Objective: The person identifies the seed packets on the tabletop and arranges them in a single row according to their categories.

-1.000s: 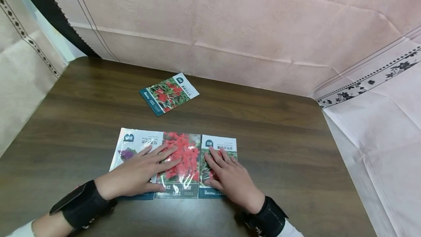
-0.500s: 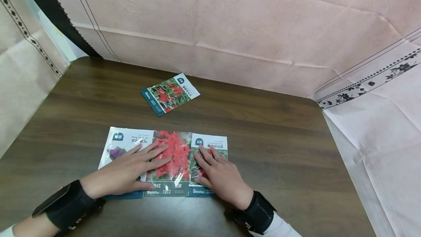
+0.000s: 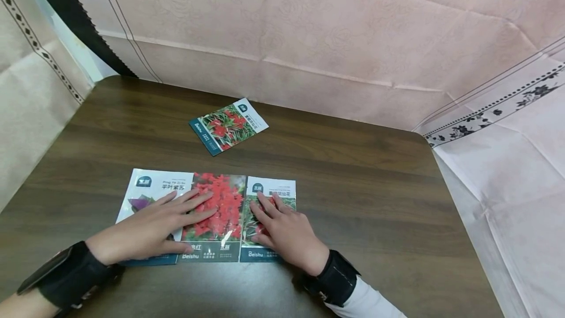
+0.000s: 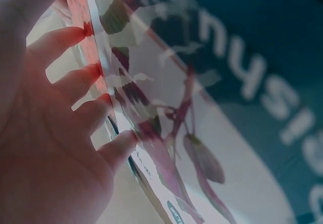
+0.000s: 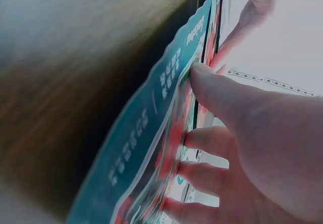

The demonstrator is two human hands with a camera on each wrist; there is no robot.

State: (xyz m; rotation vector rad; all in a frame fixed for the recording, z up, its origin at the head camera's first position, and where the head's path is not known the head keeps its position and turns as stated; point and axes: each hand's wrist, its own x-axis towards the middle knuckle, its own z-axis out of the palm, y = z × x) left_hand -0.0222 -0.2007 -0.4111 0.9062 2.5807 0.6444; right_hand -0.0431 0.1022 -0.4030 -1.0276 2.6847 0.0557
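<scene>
L hand [image 3: 147, 227], lower left of frame, lies across the purple-plant pkt [image 3: 145, 188] & the red-flower pkt [image 3: 222, 215]; fingers spread, nearly straight, tips on the red one, not gripping. R hand [image 3: 291, 237], lower ctr, rests on the balsam pkt [image 3: 255, 255], fingers also extended & apart, holding nothing. The 3 pkts sit side by side in a row, lower left to lower ctr; can't tell if edges overlap. A 4th pkt [image 3: 228, 126], red flowers w/ green leaves, lies tilted, upper ctr-left, well apart from the row. All on a dk brown table [image 3: 362, 200]; black bands [image 3: 333, 278] on both wrists.
</scene>
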